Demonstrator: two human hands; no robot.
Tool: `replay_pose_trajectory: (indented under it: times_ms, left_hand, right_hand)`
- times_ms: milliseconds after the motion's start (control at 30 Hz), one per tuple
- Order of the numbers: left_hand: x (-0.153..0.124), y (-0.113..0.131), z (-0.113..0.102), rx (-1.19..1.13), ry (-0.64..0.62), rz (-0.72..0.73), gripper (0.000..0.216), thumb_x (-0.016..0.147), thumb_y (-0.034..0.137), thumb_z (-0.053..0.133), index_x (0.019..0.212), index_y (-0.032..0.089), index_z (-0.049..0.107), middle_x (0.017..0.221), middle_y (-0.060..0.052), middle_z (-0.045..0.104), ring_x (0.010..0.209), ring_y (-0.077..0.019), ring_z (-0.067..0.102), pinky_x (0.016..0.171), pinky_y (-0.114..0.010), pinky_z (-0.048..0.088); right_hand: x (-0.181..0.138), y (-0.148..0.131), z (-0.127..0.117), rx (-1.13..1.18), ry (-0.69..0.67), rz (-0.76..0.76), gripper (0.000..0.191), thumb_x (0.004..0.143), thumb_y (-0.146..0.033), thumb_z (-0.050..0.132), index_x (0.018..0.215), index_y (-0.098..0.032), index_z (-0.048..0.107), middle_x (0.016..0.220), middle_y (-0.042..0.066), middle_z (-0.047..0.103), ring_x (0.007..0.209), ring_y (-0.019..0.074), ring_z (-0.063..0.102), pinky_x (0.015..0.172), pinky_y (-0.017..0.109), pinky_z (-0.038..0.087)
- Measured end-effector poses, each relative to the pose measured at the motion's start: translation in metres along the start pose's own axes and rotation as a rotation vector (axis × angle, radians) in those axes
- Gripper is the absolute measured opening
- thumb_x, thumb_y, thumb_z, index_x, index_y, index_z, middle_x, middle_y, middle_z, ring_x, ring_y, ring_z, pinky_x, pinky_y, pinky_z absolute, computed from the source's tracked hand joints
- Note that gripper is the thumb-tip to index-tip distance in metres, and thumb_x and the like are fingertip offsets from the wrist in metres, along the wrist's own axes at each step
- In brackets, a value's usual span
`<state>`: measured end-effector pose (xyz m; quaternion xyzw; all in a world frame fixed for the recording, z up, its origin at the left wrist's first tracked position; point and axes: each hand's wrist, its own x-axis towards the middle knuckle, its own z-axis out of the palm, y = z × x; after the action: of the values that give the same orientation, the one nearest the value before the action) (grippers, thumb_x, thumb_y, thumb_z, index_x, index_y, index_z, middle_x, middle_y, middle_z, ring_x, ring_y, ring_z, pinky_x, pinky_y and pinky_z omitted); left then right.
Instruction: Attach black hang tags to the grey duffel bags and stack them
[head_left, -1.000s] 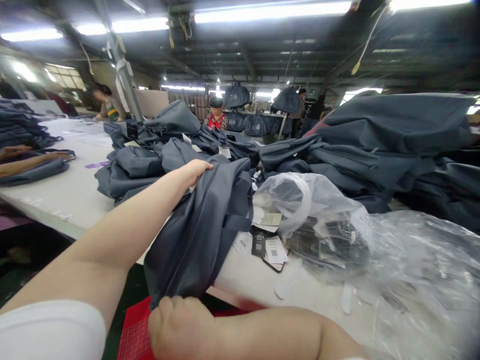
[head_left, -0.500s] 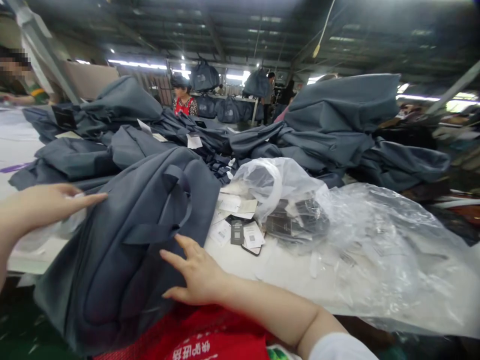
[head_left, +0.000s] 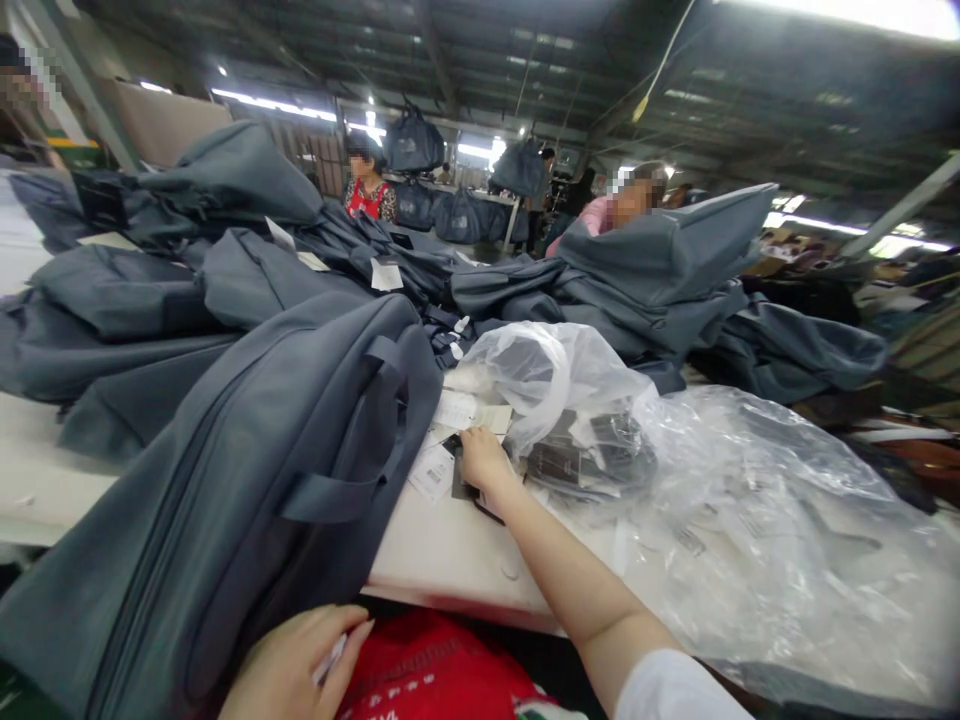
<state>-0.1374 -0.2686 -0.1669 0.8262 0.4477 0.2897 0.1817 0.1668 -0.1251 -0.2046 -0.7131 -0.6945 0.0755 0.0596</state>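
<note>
From nine to ten o'clock, a pile of grey bags (head_left: pixel 135 290) is spread over the table (head_left: pixel 472 555). In front of it, at eight o'clock, the nearest grey bag (head_left: pixel 232 480) is leaned across the table edge, its lower end overhanging. The left hand (head_left: pixel 300 665) is placed at seven o'clock against the bag's near side, fingers curled; whether the bag is gripped cannot be told. With so much overhang, the bag could slide off if poorly supported, perhaps onto the red cloth (head_left: pixel 431 665) at six o'clock. Just below centre, loose paper tags (head_left: pixel 433 473) are touched by the right hand (head_left: pixel 487 462), set well apart from the left; its grip is hidden. Because the tags overlap, two could be lifted together or some scattered. At four o'clock, the clear plastic bag (head_left: pixel 600 360) lies close enough to be snagged by the right forearm.
</note>
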Motion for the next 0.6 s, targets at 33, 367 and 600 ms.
replay_pose_trajectory:
  times_ms: [33,367,600]
  left_hand:
    - [0.001,-0.002,0.006,-0.021,-0.053,-0.021,0.024,0.087,0.045,0.054,0.081,0.03,0.072,0.077,0.005,0.075,0.068,-0.0134,0.071,0.065,-0.016,0.055]
    - [0.03,-0.059,-0.032,-0.088,0.095,-0.59,0.035,0.072,0.055,0.059,0.082,0.025,0.074,0.09,-0.004,0.076,0.086,-0.0262,0.071,0.074,-0.031,0.057]
    - [0.052,-0.046,-0.048,-0.009,0.197,-0.574,0.049,0.087,0.056,0.037,0.085,0.024,0.074,0.078,-0.004,0.075,0.077,-0.0257,0.07,0.068,-0.035,0.055]
  right_hand:
    - [0.004,0.001,0.003,-0.011,-0.009,0.002,0.03,0.078,-0.01,0.052,0.104,-0.008,0.066,0.108,0.019,0.064,0.109,0.029,0.052,0.094,0.037,0.039]
    - [0.029,0.003,0.007,0.086,0.039,0.1,0.023,0.09,-0.023,0.05,0.093,-0.015,0.07,0.099,0.014,0.07,0.098,0.0237,0.062,0.084,0.031,0.042]
    - [0.016,0.001,-0.051,0.378,0.258,0.088,0.024,0.1,-0.031,0.035,0.105,-0.018,0.054,0.092,0.006,0.071,0.08,0.0147,0.067,0.076,0.026,0.047]
